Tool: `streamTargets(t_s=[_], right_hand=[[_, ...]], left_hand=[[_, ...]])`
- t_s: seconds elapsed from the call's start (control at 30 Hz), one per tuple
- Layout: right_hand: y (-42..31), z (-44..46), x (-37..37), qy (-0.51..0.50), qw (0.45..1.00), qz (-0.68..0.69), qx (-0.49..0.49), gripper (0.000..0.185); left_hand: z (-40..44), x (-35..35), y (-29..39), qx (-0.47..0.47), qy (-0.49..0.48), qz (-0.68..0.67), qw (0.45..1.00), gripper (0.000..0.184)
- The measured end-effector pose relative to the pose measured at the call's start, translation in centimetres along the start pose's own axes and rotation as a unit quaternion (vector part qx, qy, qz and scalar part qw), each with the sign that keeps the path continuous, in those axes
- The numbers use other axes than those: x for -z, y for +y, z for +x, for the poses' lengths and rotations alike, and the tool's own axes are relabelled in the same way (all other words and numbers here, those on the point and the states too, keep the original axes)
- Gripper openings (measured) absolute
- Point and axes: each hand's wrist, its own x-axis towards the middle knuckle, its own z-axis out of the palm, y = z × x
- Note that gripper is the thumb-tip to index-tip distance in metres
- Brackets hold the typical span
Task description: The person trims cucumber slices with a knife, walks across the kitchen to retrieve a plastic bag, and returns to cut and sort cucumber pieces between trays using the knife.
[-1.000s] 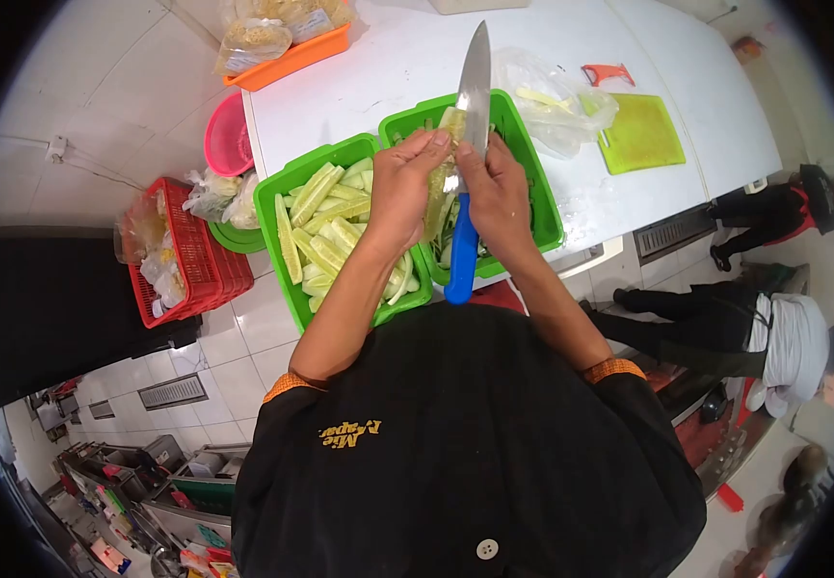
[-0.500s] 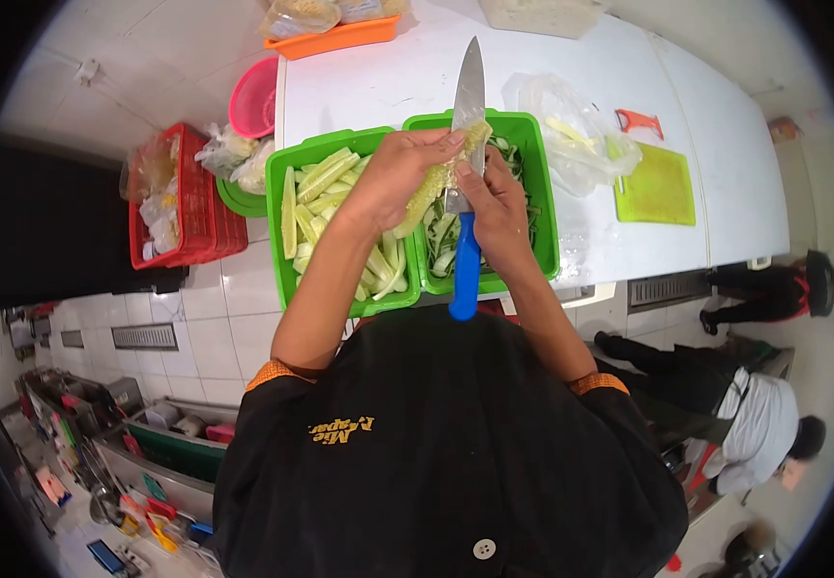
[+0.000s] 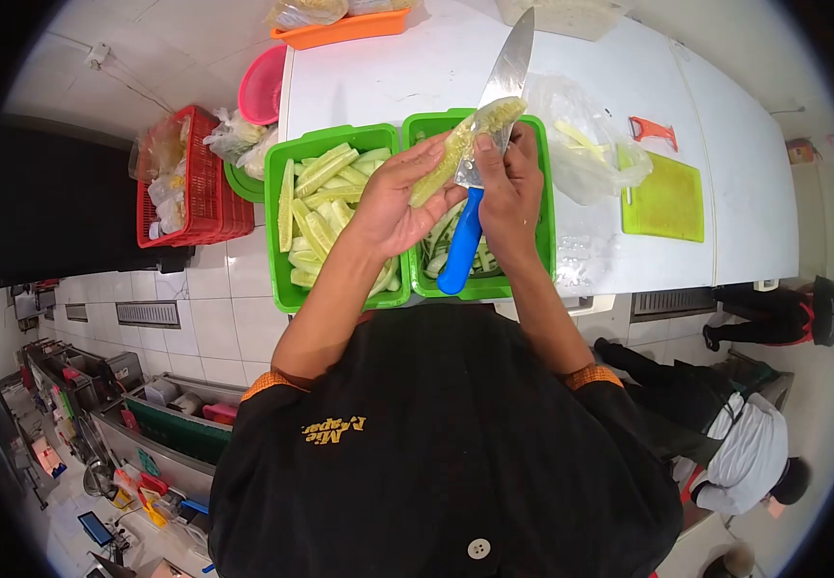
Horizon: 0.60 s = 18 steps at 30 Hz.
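In the head view, my left hand (image 3: 396, 207) grips a halved cucumber (image 3: 432, 181), its pale seedy side facing up. My right hand (image 3: 511, 197) is closed around the lower blade of a knife (image 3: 513, 60), with the blue handle pointing down towards me. The blade lies against the cucumber, and the right thumb presses near its base. Below the left hand sits a green tub (image 3: 278, 231) of cucumber pieces. Beneath the right hand a second green tub (image 3: 548, 231) holds thin green-and-white cucumber scraps, partly hidden by my hands.
To the right on the white table (image 3: 725, 193) are a plastic bag (image 3: 576, 169), an orange peeler (image 3: 654, 131) and a yellow-green cutting board (image 3: 662, 207). A red crate (image 3: 200, 193) and pink basin (image 3: 261, 85) stand left. Two people (image 3: 749, 448) are at the lower right.
The knife has tilted, its tip swinging right and its handle left. My left hand has opened its grip somewhat, palm turning up under the cucumber, which has turned with the blade.
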Motion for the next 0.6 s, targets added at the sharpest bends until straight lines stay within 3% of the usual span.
streamTargets(t_s=[0.17,0.27,0.47,0.57,0.6], right_hand=[[0.9,-0.8,-0.8,0.011,0.995,-0.088,0.054,0.027],[-0.7,-0.5,-0.2,0.036,0.996,0.015,-0.079,0.030],[-2.7,-0.5,-0.2,0.022,0.985,0.035,-0.165,0.034],[-2.5,-0.9,-0.8,0.035,0.989,0.043,-0.134,0.034],[-2.3,-1.0,-1.0,0.034,0.992,0.023,-0.116,0.033]], left_hand=[[-0.2,0.8,1.0,0.022,-0.001,0.000,1.000,0.041],[-1.1,-1.1,2.0,0.044,0.060,0.002,0.997,0.039],[-0.3,2.2,4.0,0.123,-0.200,-0.060,0.970,0.028],[-0.7,1.9,4.6,0.128,-0.198,-0.052,0.970,0.027],[-0.9,1.5,4.6,0.115,-0.142,-0.029,0.983,0.027]])
